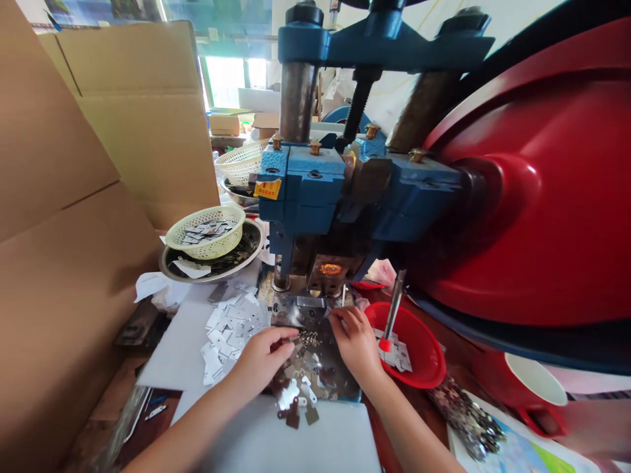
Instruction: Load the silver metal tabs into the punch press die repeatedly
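My left hand [266,356] is beside a small heap of shiny metal bits [309,338] on the press bed. Its thumb and forefinger are slightly apart, with nothing visible between them. My right hand [353,343] is at the right of the bed, fingers curled together near the die block [311,302]; anything in them is hidden. Flat metal tabs [292,412] lie at the bed's front edge and onto the white board [325,437]. To the left of my left hand spreads a pile of thin silvery plates [231,332].
The blue press [315,190] stands ahead, its large red flywheel [537,190] at the right. A red bowl [428,358] holds plates under a red-tipped lever [393,309]. A pale basket [221,248] rests on a metal basin [254,253]. Cardboard [142,125] walls the left. A red mug [513,374] stands right.
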The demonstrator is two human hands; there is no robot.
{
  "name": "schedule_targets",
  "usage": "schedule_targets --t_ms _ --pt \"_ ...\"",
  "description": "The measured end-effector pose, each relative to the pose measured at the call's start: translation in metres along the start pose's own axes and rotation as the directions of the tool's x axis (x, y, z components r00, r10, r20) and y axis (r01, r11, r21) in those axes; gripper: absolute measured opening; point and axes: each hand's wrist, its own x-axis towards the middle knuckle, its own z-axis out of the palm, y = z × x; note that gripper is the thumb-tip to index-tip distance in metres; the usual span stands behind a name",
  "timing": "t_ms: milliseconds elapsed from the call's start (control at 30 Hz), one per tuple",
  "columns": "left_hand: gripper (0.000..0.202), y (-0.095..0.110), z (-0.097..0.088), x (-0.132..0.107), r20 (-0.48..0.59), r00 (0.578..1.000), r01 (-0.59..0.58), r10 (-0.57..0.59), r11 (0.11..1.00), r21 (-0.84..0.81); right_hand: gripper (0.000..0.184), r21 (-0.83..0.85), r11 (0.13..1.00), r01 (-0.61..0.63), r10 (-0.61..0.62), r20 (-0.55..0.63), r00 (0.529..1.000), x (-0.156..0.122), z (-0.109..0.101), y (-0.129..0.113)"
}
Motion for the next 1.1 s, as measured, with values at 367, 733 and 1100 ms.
schedule_targets --t_ms 367,733,1100 --pt "0.018 0.015 -0.010 0.048 -0.144 0.978 -0.135 0.151 0.985 0.110 0.021 -0.263 0.944 0.201 -0.176 0.117 0.977 0.026 0.009 -0.021" --pt "0.017 0.024 0.007 0.078 -0.200 0.960 -0.144 0.195 0.959 0.246 0.030 -0.083 0.980 0.183 -0.180 0.050 0.982 0.014 0.011 -0.008" --pt "0.014 0.017 0.017 0.085 -0.295 0.924 -0.127 0.242 0.924 0.361 0.028 -0.110 0.965 0.238 -0.235 0.035 0.971 0.013 0.012 -0.005"
